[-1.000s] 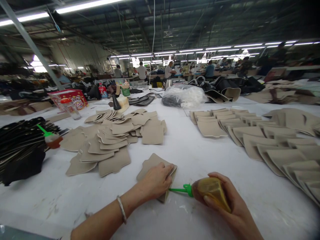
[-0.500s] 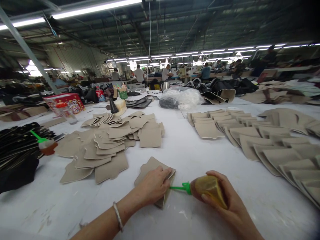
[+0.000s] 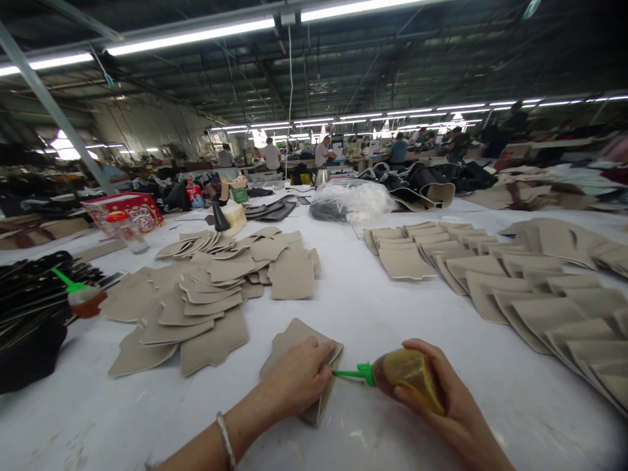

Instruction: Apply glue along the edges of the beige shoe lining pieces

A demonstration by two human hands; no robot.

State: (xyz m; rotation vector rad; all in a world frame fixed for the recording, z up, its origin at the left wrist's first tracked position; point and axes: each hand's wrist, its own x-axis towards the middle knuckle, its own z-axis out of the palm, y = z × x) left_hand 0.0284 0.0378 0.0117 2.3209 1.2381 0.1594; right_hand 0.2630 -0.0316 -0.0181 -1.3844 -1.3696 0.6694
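My left hand [image 3: 304, 373] holds a flat beige piece [image 3: 284, 347], perhaps leather, against the white table, its fingers closed at the right edge, where the piece looks doubled. In my right hand [image 3: 454, 399] lies a squeeze bottle [image 3: 407, 376] of amber liquid, tipped on its side. Its thin green nozzle [image 3: 350, 373] points left, and the tip is at the piece's right edge beside my left fingertips. Whether liquid is coming out cannot be seen.
Overlapping beige pieces [image 3: 216, 281] lie ahead on the left, with rows of more [image 3: 520, 281] on the right. A second green-tipped bottle [image 3: 86, 297] rests by black pieces [image 3: 34, 327]. Farther back are a clear jar [image 3: 128, 232], a red box [image 3: 140, 209] and a plastic-wrapped bundle [image 3: 350, 199].
The view has tilted up slightly, so the table things sit a little lower in the picture. Both hands keep their hold, with the nozzle still at the beige piece's edge.
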